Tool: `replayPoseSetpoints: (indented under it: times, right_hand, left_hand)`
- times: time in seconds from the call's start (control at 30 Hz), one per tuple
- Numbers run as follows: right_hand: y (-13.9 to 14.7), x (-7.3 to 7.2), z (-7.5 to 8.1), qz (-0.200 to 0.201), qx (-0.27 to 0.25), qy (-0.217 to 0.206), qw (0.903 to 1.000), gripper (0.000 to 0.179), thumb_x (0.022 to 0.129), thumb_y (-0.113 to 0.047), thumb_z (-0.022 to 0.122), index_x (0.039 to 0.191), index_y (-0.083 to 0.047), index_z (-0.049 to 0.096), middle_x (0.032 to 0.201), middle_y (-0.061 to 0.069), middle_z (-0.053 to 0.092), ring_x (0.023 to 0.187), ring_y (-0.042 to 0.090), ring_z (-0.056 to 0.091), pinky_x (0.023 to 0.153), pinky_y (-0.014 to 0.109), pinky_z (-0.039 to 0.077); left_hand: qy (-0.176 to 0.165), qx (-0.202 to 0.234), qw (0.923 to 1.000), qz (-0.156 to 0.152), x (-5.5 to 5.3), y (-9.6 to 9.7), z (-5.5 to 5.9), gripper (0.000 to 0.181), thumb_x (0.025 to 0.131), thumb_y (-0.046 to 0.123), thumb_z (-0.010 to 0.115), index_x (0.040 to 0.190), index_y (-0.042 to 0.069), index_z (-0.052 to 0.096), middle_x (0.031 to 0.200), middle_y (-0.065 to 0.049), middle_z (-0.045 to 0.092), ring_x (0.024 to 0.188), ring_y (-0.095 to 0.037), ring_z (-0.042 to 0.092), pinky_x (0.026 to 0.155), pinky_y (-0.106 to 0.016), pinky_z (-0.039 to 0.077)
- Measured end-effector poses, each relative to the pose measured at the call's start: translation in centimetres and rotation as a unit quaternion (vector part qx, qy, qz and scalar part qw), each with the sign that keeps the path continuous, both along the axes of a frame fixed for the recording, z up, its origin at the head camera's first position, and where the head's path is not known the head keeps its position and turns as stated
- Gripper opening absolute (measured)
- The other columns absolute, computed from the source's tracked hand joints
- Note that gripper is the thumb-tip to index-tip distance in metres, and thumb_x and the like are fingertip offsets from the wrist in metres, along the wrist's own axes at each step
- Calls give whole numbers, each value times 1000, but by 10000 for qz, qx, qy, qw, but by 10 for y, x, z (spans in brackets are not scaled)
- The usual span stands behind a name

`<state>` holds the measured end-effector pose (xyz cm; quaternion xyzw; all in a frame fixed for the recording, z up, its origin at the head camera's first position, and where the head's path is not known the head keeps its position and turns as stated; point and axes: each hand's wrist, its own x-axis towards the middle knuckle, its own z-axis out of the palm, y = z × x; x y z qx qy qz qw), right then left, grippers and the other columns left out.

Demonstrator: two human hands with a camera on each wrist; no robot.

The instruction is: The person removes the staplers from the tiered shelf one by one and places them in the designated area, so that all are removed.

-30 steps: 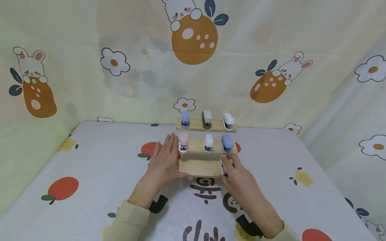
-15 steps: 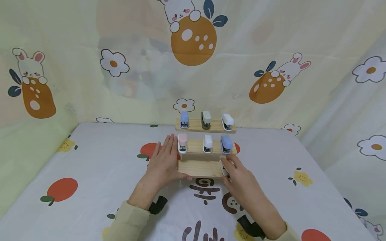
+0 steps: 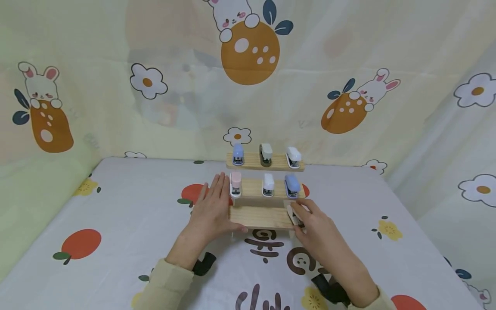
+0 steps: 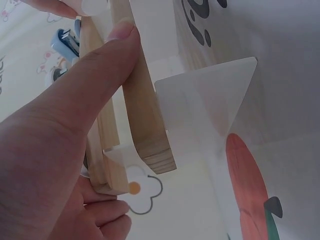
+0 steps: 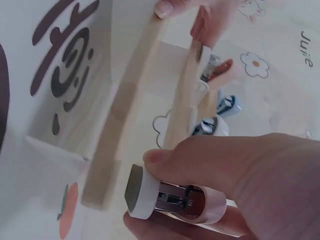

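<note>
My right hand [image 3: 319, 226] grips a small white stapler [image 3: 296, 216] at the right end of the lowest wooden shelf [image 3: 261, 216] of a tiered rack. In the right wrist view the stapler [image 5: 142, 192] shows a white base with a grey-green underside and a pinkish upper part; fingers and thumb hold it from either side. My left hand [image 3: 209, 211] lies along the rack's left side, fingers straight. Its thumb rests on the lowest shelf's front edge, as the left wrist view also shows.
On the middle shelf [image 3: 252, 188] stand a pink stapler [image 3: 235, 184], a white one and a blue stapler [image 3: 292, 186]. The top shelf [image 3: 249, 162] bears blue, grey-green and white staplers. Translucent side panels [image 4: 205, 95] support the shelves. A printed cloth [image 3: 135, 202] covers the table.
My right hand has shifted a little to the right with the stapler, from the lowest shelf toward its right end. The left hand stays in place.
</note>
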<state>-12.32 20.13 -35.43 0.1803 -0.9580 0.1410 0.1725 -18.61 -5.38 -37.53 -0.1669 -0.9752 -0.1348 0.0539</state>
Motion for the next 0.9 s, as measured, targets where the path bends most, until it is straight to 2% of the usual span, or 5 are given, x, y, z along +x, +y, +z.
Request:
replayPoseSetpoints:
  times: [0.13, 0.33, 0.6, 0.9]
  right_hand:
    - [6, 0, 5, -35, -30, -121, 9999, 56, 76, 3, 79, 129, 4, 62, 127, 21, 59, 104, 33, 68, 76, 41, 61]
    - [14, 0, 9, -87, -68, -351, 9993, 57, 76, 1, 79, 130, 4, 61, 128, 21, 59, 103, 33, 67, 72, 38, 60]
    - [27, 1, 15, -220, -98, -368, 9990, 54, 78, 2, 77, 129, 5, 61, 127, 22, 59, 101, 35, 67, 78, 46, 60]
    - [41, -3, 17, -430, -156, -334, 9984, 55, 77, 3, 78, 130, 7, 60, 128, 25, 58, 104, 40, 66, 81, 49, 60]
  left_hand:
    - [-43, -12, 10000, 23, 0, -1, -1, 143, 56, 69, 85, 158, -1, 13, 166, -16, 14, 155, -29, 13, 127, -48, 13]
    - [-17, -33, 10000, 35, 0, -1, -1, 143, 56, 69, 85, 158, -1, 13, 166, -17, 15, 155, -29, 14, 127, -48, 13]
    - [10, -46, 10000, 34, 0, -1, -1, 144, 56, 69, 85, 158, -1, 13, 166, -17, 15, 155, -29, 14, 127, -49, 14]
    - [35, -52, 10000, 16, 1, 1, -1, 142, 56, 69, 86, 157, -1, 14, 166, -17, 17, 155, -30, 15, 126, -49, 15]
